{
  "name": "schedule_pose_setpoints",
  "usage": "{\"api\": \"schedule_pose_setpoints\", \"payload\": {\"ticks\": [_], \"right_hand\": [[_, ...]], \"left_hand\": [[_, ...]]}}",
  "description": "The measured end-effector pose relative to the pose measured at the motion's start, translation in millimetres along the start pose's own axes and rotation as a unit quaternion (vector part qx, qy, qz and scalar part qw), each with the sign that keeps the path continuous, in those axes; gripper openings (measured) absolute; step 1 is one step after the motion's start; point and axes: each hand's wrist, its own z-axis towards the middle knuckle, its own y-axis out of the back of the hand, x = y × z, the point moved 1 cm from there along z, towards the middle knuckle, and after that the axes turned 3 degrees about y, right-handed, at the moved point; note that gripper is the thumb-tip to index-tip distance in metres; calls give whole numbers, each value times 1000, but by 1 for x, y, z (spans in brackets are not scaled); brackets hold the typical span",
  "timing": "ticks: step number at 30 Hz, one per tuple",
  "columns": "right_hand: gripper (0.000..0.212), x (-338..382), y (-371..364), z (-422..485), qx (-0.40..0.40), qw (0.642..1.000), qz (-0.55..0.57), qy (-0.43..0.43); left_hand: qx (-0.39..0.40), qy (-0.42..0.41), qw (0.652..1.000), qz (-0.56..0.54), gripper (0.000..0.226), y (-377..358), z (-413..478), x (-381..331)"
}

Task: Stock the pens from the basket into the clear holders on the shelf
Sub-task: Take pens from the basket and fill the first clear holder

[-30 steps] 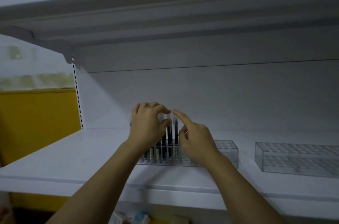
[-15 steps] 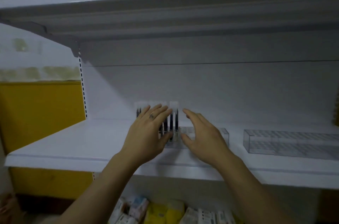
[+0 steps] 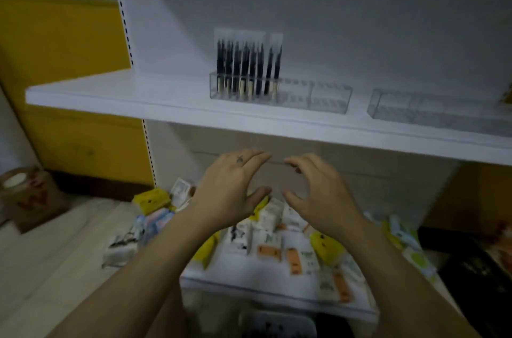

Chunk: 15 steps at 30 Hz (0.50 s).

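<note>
Head view, print on packets (image 3: 266, 238) too blurred to be read, dark pens (image 3: 246, 66) stood upright in left end of clear holder (image 3: 327, 99), second holder (image 3: 432, 110) near it, left hand (image 3: 230, 188) and right hand (image 3: 318, 199) relaxed, nothing grasped

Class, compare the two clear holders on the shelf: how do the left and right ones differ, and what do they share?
The left holder has dark pens standing upright in its left part; the right holder shows none. The left holder is seen whole; the right holder runs to the picture's edge, its end hidden. Both are clear, oblong, and sit apart on the same white shelf.
</note>
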Motion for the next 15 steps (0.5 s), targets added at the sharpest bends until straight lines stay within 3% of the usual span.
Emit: {"api": "schedule_pose_setpoints", "payload": {"ticks": [6,12,15], "right_hand": [[53,-27,-75,-70,143,982,3,-127],[64,-60,-146,-143,306,921,31,-238],[65,-73,-172,-166,342,900,47,-264]], "left_hand": [[142,60,986,-66,60,-69,-67,-11],[315,126,936,-88,68,-144,-124,-25],[386,137,908,-84,72,-174,-141,-29]]}}
